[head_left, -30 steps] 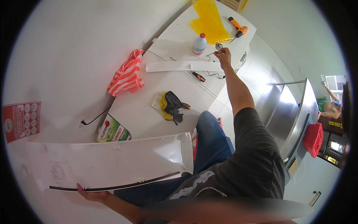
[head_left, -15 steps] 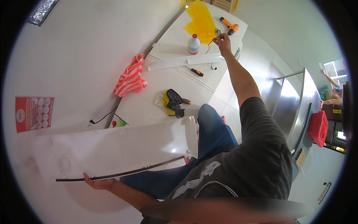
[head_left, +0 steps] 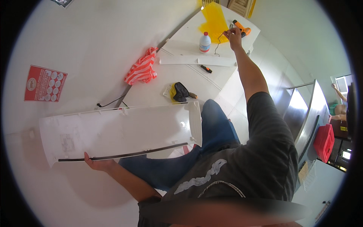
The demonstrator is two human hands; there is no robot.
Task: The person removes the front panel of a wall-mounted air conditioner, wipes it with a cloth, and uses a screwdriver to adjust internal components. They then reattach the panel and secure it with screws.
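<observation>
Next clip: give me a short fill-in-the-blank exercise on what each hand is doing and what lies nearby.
1. The left hand grips the lower edge of a long ____ panel.
2. The right hand holds up a thin bent ____ beside the white bottle.
3. Just beyond the right hand lies an ____ drill.
4. A red-and-white ____ cloth lies on the floor.

Missing words: white; wire; orange; striped

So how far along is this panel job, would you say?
Seemingly midway. Done: the long white panel is off and propped up by the left hand. In hand: the right hand lifts a bent wire above the table. Left: the narrow white strip lies untouched.
</observation>
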